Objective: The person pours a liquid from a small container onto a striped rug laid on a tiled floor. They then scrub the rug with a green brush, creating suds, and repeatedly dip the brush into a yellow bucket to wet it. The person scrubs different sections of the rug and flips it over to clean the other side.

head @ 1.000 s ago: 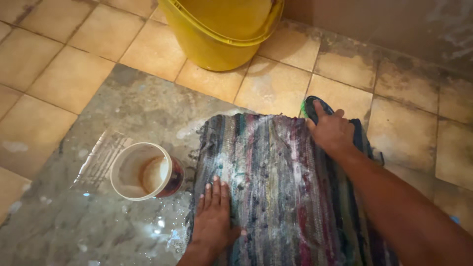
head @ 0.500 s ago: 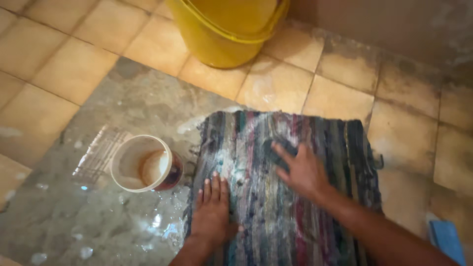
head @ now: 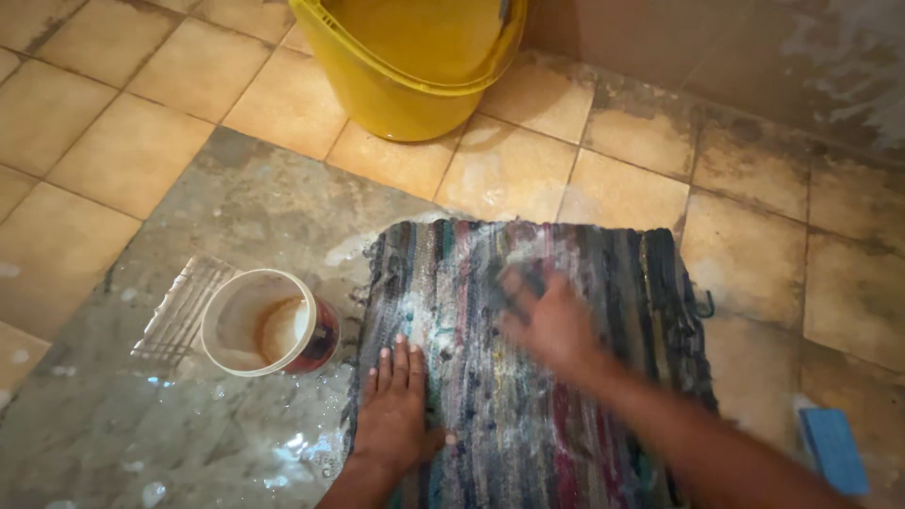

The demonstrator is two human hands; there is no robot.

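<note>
A wet striped rag rug (head: 617, 283) with soap foam lies on a grey stone slab (head: 245, 198). My left hand (head: 394, 410) presses flat on the rug's near left edge and holds nothing. My right hand (head: 554, 325) is blurred by motion over the middle of the rug. Its fingers are closed on a dark scrub brush (head: 514, 290), which is only partly visible under them.
A white plastic cup (head: 259, 325) with brownish liquid stands just left of the rug, beside a floor drain grate (head: 179, 311). A yellow bucket (head: 405, 85) stands at the back. A blue block (head: 834, 451) lies at the right. Tan tiles and puddles surround the slab.
My right hand has moved the brush from the rug's far right corner to its middle and slightly left. The left hand has stayed pressed on the rug.
</note>
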